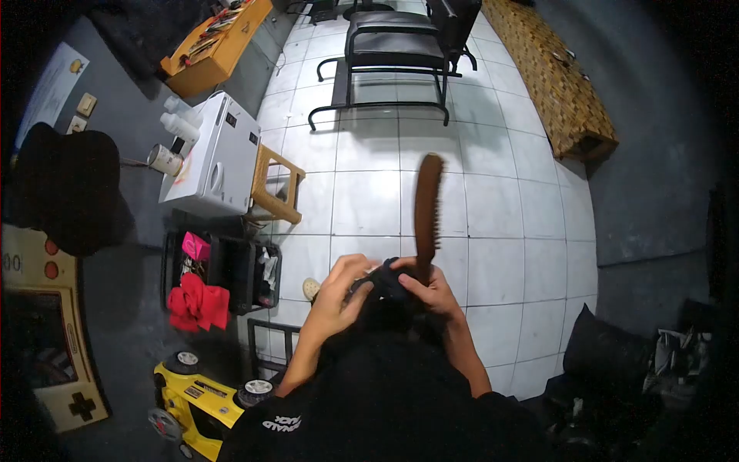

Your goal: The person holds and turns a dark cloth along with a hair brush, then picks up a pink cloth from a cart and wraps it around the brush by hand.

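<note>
Both hands are up in the lower middle of the frame, right in front of a black shirt (400, 400) with white lettering. Right hand (433, 292) is closed around the handle end of a brown brush (429, 206), thumb and fingers also pinching a dark, bunched-up item (391, 279). Brush stands pretty much upright in the center of the frame, bristles facing right. Left hand (339, 296) is on the other side of that dark item, fingers curled in toward it, but they're kinda blurred so I can't tell how firmly they grip it. Can't make out what the dark thing is either.

Rest of the place: white tiled floor (369, 204), black chair (394, 48) at the top middle, and a long wood-patterned bench (550, 73) running down the upper right. Over at upper left there's a small white fridge (227, 158) with bottles (181, 125) and a can (164, 159) on top, plus a wooden stool (277, 189) just beside it. Below that, a black cart (229, 269) with a red cloth (198, 302), then a yellow toy car (198, 404) at lower left.
</note>
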Motion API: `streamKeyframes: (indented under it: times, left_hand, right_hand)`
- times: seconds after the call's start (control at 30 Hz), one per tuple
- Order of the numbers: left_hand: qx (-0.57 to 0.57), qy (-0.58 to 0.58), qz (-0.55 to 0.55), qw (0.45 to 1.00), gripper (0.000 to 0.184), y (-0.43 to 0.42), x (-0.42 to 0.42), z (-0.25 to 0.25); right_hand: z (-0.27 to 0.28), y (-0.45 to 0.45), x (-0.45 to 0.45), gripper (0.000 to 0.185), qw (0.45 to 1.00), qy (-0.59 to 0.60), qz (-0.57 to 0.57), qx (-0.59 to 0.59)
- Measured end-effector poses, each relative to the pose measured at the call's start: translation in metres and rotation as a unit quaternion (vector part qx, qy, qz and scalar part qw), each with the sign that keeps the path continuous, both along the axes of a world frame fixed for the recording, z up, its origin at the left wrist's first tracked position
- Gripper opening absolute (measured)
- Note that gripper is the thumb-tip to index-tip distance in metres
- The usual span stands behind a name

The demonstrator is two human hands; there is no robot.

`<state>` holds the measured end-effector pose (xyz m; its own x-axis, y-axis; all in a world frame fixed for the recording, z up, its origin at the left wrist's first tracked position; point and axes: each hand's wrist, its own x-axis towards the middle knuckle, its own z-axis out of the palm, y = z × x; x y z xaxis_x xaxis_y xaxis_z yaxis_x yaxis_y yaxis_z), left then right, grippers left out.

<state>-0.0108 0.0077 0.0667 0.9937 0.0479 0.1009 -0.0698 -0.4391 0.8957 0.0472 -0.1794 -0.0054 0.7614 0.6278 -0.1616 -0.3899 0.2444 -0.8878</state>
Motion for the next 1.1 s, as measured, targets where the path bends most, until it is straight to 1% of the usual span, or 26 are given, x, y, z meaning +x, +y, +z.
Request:
streamKeyframes:
  times: [0.03, 0.07, 0.1, 0.13, 0.17, 0.2, 0.23, 0.27, 0.33, 0.37, 0.4, 0.47, 0.5, 0.57, 0.6, 0.67, 0.77, 0.8, 0.83, 0.87, 0.9, 0.93, 1.0, 1.03, 1.07, 1.1]
  left_hand:
    - [-0.113, 0.08, 0.049, 0.989, 0.032, -0.002, -0.003, -0.006]
    - [-0.097, 0.096, 0.025, 0.99, 0.03, -0.002, -0.004, -0.008]
    - [-0.082, 0.111, 0.001, 0.99, 0.028, -0.002, -0.004, -0.009]
    - [-0.066, 0.125, -0.025, 0.99, 0.026, -0.001, -0.005, -0.011]
    - [-0.063, 0.121, -0.067, 0.988, 0.02, 0.002, -0.006, -0.029]
    - [-0.039, 0.115, -0.06, 0.991, 0.019, 0.0, -0.006, -0.026]
    - [-0.015, 0.108, -0.054, 0.993, 0.018, -0.003, -0.004, -0.019]
    - [0.009, 0.101, -0.046, 0.994, 0.019, -0.005, -0.003, -0.015]
    - [-0.008, 0.081, -0.003, 0.997, 0.02, -0.006, 0.0, -0.016]
    - [-0.016, 0.071, 0.018, 0.997, 0.021, -0.006, 0.002, -0.016]
    - [-0.018, 0.066, 0.022, 0.997, 0.021, -0.006, 0.005, -0.011]
    - [-0.023, 0.057, 0.029, 0.998, 0.022, -0.008, 0.01, 0.003]
    - [-0.015, 0.028, 0.02, 0.999, 0.02, -0.007, 0.011, 0.001]
    - [-0.008, 0.014, 0.021, 1.0, 0.018, -0.008, 0.015, 0.005]
    - [-0.004, 0.008, 0.022, 1.0, 0.017, -0.008, 0.017, 0.008]
    - [-0.005, 0.024, 0.019, 1.0, 0.015, -0.007, 0.02, 0.019]
    - [0.001, 0.023, -0.008, 1.0, 0.013, -0.012, 0.02, 0.031]
    - [0.005, 0.014, -0.019, 1.0, 0.012, -0.013, 0.022, 0.033]
    - [0.01, 0.001, -0.023, 1.0, 0.012, -0.013, 0.024, 0.033]
    - [0.015, -0.012, -0.025, 1.0, 0.012, -0.013, 0.026, 0.032]
    - [0.02, -0.025, -0.026, 0.999, 0.012, -0.012, 0.028, 0.031]
    - [0.026, -0.038, -0.025, 0.999, 0.012, -0.011, 0.031, 0.032]
    - [0.035, -0.015, -0.039, 0.999, 0.012, -0.008, 0.033, 0.048]
    - [0.039, -0.002, -0.048, 0.998, 0.012, -0.008, 0.034, 0.058]
    - [0.045, -0.017, -0.059, 0.997, 0.012, -0.008, 0.035, 0.066]
    - [0.051, -0.034, -0.069, 0.996, 0.012, -0.008, 0.037, 0.072]
  right_hand:
    - [0.0, 0.001, -0.001, 0.016, 0.999, -0.024, -0.043, -0.005]
    - [0.001, 0.002, -0.003, 0.012, 0.995, -0.047, -0.086, -0.01]
    - [0.008, 0.002, -0.001, 0.008, 0.992, -0.07, -0.098, -0.038]
    - [0.01, 0.001, 0.0, 0.01, 0.992, -0.075, -0.092, -0.048]
    - [0.01, -0.001, 0.002, 0.012, 0.991, -0.079, -0.087, -0.058]
    - [0.014, -0.003, 0.004, 0.014, 0.991, -0.082, -0.083, -0.07]
    - [0.029, -0.002, 0.005, 0.014, 0.988, -0.067, -0.089, -0.105]
    - [0.029, 0.001, 0.007, 0.015, 0.971, -0.13, -0.146, -0.137]
    - [0.03, 0.007, 0.01, 0.018, 0.913, -0.251, -0.255, -0.196]
    - [0.04, -0.003, 0.009, 0.024, 0.893, -0.234, -0.214, -0.318]
    - [0.059, -0.005, 0.008, 0.03, 0.939, -0.094, -0.198, -0.264]
    - [0.038, -0.015, 0.005, 0.03, 0.939, -0.126, -0.183, -0.262]
    - [0.04, -0.015, 0.001, 0.032, 0.952, -0.11, -0.167, -0.232]
    - [0.043, -0.014, -0.008, 0.038, 0.973, -0.077, -0.136, -0.173]
    - [0.034, -0.021, -0.011, 0.041, 0.986, -0.069, -0.095, -0.114]
    - [0.018, -0.027, -0.017, 0.044, 0.982, -0.147, -0.104, -0.061]
    - [0.024, -0.031, -0.015, 0.03, 0.987, -0.089, -0.084, -0.109]
    - [0.025, -0.025, -0.01, 0.034, 0.967, -0.113, -0.11, -0.201]
    - [0.02, -0.025, -0.006, 0.038, 0.926, -0.135, -0.133, -0.326]
    - [0.009, -0.025, -0.004, 0.042, 0.869, -0.155, -0.154, -0.444]
    - [0.003, -0.024, -0.002, 0.053, 0.893, -0.116, -0.179, -0.397]
    - [0.003, -0.027, -0.002, 0.055, 0.925, -0.081, -0.161, -0.335]
    - [0.016, -0.032, -0.006, 0.058, 0.972, -0.008, -0.116, -0.205]
    - [0.035, -0.029, -0.009, 0.061, 0.986, 0.027, -0.09, -0.139]
    - [0.04, -0.024, -0.013, 0.065, 0.993, 0.033, -0.093, -0.068]
    - [0.045, -0.013, -0.018, 0.065, 0.992, 0.078, -0.094, 0.017]
